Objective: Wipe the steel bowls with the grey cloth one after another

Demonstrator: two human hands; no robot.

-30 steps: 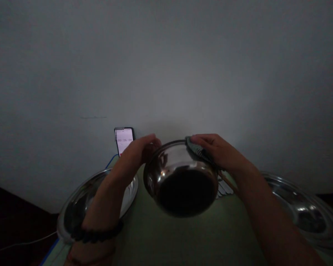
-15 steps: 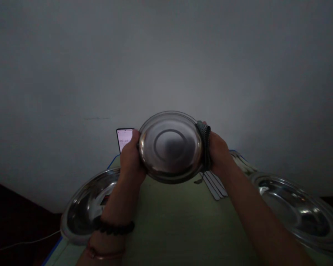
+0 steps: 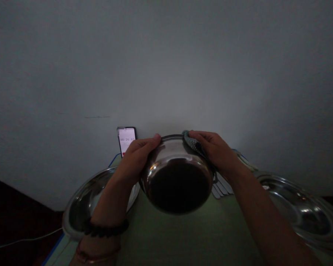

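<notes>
A shiny steel bowl point(image 3: 180, 159) is held up above the table between both hands, tilted so that its outer wall and dark underside face me. My left hand point(image 3: 138, 159) is closed on the bowl's left side, its thumb at the upper rim. My right hand point(image 3: 215, 151) grips the right side through a grey-green cloth point(image 3: 194, 145), which is pinched over the rim and hangs down the wall. The bowl's inside is hidden, and so are most of the fingertips behind it.
A large steel basin point(image 3: 77, 210) stands on the left of the green table point(image 3: 183, 236), another basin point(image 3: 316, 214) on the right. A phone point(image 3: 127, 138) showing a timer leans at the wall point(image 3: 166, 66). Several flat grey strips point(image 3: 222, 187) lie behind my right wrist. A white cable point(image 3: 27, 239) runs off left.
The bowl has tipped and come lower, from its round base facing me to its side wall showing. Both hands have turned with it, the cloth still at the right rim.
</notes>
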